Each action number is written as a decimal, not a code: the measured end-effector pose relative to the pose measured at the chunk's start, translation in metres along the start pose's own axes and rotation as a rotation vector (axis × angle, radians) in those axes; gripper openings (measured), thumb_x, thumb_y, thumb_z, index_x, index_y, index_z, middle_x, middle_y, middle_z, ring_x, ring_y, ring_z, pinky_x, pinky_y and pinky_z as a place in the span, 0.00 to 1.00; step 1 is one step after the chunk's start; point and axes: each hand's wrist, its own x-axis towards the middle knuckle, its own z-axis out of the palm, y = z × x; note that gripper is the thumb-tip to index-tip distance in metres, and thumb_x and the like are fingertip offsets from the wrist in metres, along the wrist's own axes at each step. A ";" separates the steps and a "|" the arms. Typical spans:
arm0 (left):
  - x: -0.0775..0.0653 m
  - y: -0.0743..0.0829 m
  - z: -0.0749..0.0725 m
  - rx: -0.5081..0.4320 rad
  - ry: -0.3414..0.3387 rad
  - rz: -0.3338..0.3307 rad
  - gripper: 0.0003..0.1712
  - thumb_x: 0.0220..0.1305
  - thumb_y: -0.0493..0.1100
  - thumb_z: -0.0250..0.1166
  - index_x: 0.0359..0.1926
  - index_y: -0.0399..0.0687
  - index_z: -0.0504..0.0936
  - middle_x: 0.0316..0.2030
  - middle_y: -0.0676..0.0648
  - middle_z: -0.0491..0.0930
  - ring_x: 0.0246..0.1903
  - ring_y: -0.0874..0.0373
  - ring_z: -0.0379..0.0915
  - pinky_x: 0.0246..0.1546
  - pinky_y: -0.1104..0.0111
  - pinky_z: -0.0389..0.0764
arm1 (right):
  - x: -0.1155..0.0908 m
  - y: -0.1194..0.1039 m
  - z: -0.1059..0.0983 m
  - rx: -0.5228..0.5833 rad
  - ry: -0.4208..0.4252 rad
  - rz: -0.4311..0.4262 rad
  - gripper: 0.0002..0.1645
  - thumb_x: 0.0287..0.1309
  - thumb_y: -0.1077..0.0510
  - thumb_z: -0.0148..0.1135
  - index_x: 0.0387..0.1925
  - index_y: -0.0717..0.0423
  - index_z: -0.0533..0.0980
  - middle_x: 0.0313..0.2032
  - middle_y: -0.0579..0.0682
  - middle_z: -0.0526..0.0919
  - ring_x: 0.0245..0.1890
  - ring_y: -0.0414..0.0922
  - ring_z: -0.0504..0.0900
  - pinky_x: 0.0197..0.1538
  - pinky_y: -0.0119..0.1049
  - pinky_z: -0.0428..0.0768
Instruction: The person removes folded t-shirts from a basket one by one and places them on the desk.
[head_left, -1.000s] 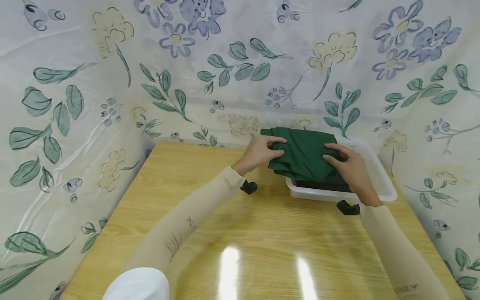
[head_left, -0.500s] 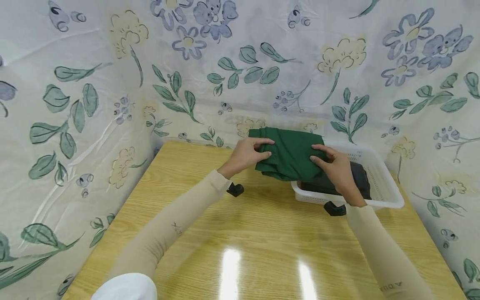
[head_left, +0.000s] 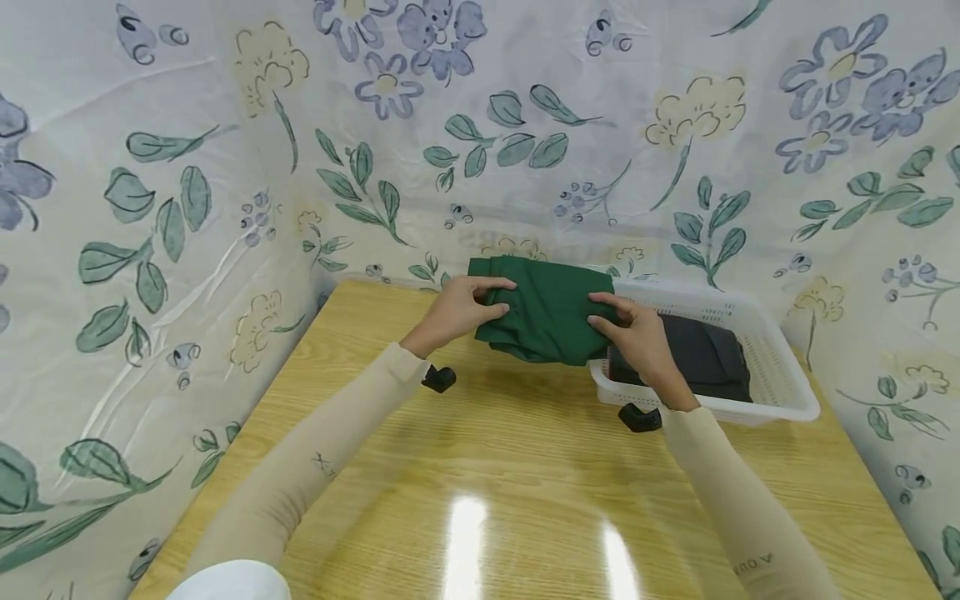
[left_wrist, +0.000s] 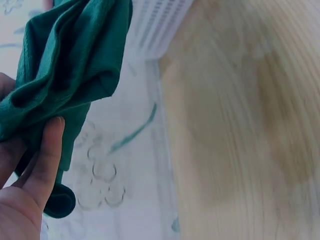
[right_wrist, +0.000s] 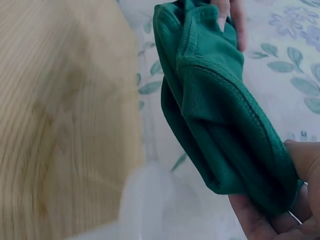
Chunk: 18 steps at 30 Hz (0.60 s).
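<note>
Both hands hold a folded green garment [head_left: 551, 308] in the air, over the table just left of the basket. My left hand [head_left: 461, 310] grips its left end, thumb on the near face. At the other end my right hand [head_left: 636, 333] pinches the cloth, and the right wrist view shows its layered, seamed folds [right_wrist: 220, 110] between thumb and fingers. In the left wrist view, fingers [left_wrist: 46, 160] reach under the bunched layers. Inside the white plastic basket [head_left: 780, 375] lies a folded black cloth [head_left: 705, 354], partly covered by the right hand.
The basket stands at the back right of the wooden table [head_left: 495, 467], near its far edge. A floral-print curtain [head_left: 420, 183] rises behind and along both sides. Black wrist mounts [head_left: 640, 417] stick out below the wrists.
Both hands have carried the green garment leftward, from over the basket to beside it. More of the black cloth in the basket has come into sight. The head view has shifted slightly.
</note>
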 end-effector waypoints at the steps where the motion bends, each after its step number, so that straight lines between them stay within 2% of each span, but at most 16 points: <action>1: -0.001 -0.002 -0.003 0.006 0.004 -0.002 0.20 0.70 0.45 0.70 0.61 0.59 0.85 0.17 0.53 0.55 0.19 0.56 0.50 0.24 0.64 0.58 | 0.001 -0.001 0.003 -0.008 -0.002 -0.007 0.26 0.68 0.51 0.68 0.67 0.44 0.78 0.38 0.53 0.86 0.30 0.38 0.81 0.30 0.29 0.75; 3: -0.003 -0.005 -0.009 0.010 0.012 0.002 0.20 0.70 0.45 0.70 0.61 0.59 0.86 0.17 0.53 0.55 0.19 0.56 0.50 0.24 0.64 0.58 | 0.004 -0.003 0.010 -0.009 -0.004 -0.013 0.26 0.69 0.51 0.68 0.66 0.43 0.79 0.25 0.50 0.78 0.17 0.37 0.69 0.23 0.33 0.69; 5: -0.004 -0.008 -0.014 0.027 0.027 0.009 0.19 0.69 0.45 0.70 0.60 0.59 0.86 0.17 0.53 0.54 0.19 0.56 0.50 0.24 0.64 0.58 | 0.007 -0.006 0.016 -0.013 -0.006 -0.020 0.25 0.68 0.52 0.68 0.66 0.43 0.79 0.19 0.48 0.68 0.12 0.39 0.59 0.21 0.35 0.66; 6: -0.005 -0.010 -0.017 0.032 0.031 0.007 0.19 0.69 0.45 0.70 0.60 0.59 0.86 0.17 0.53 0.54 0.20 0.56 0.50 0.24 0.64 0.58 | 0.008 -0.008 0.020 -0.014 -0.009 -0.020 0.25 0.69 0.52 0.68 0.66 0.43 0.79 0.17 0.48 0.64 0.12 0.40 0.59 0.22 0.35 0.66; 9: -0.009 -0.014 -0.025 0.052 0.034 -0.003 0.19 0.69 0.45 0.70 0.60 0.60 0.86 0.16 0.53 0.54 0.19 0.55 0.50 0.24 0.64 0.58 | 0.011 -0.011 0.029 -0.022 -0.014 -0.016 0.25 0.68 0.53 0.68 0.66 0.42 0.79 0.17 0.49 0.66 0.17 0.43 0.68 0.28 0.34 0.70; 11: -0.012 -0.018 -0.030 0.065 0.034 -0.016 0.20 0.69 0.45 0.70 0.61 0.60 0.86 0.17 0.53 0.53 0.20 0.55 0.50 0.25 0.63 0.58 | 0.012 -0.013 0.036 -0.022 -0.018 -0.014 0.25 0.68 0.53 0.69 0.65 0.42 0.79 0.19 0.49 0.71 0.21 0.45 0.73 0.31 0.35 0.71; 13: -0.016 -0.022 -0.034 0.062 0.034 -0.031 0.20 0.69 0.45 0.70 0.61 0.60 0.86 0.17 0.53 0.53 0.20 0.55 0.50 0.25 0.63 0.58 | 0.014 -0.014 0.043 -0.026 -0.020 -0.013 0.25 0.68 0.53 0.69 0.65 0.42 0.79 0.22 0.46 0.77 0.26 0.43 0.78 0.32 0.35 0.72; 16: -0.022 -0.029 -0.040 0.060 0.035 -0.046 0.20 0.69 0.45 0.70 0.61 0.59 0.86 0.17 0.54 0.51 0.21 0.55 0.49 0.25 0.63 0.57 | 0.015 -0.015 0.054 -0.016 -0.028 -0.013 0.25 0.68 0.54 0.69 0.65 0.42 0.80 0.21 0.44 0.74 0.20 0.40 0.71 0.28 0.35 0.69; 18: -0.027 -0.034 -0.044 0.053 0.033 -0.054 0.20 0.69 0.45 0.71 0.61 0.59 0.86 0.17 0.54 0.50 0.20 0.55 0.48 0.24 0.63 0.56 | 0.017 -0.015 0.061 -0.023 -0.039 -0.024 0.25 0.68 0.54 0.69 0.65 0.43 0.79 0.19 0.46 0.68 0.18 0.39 0.66 0.26 0.35 0.67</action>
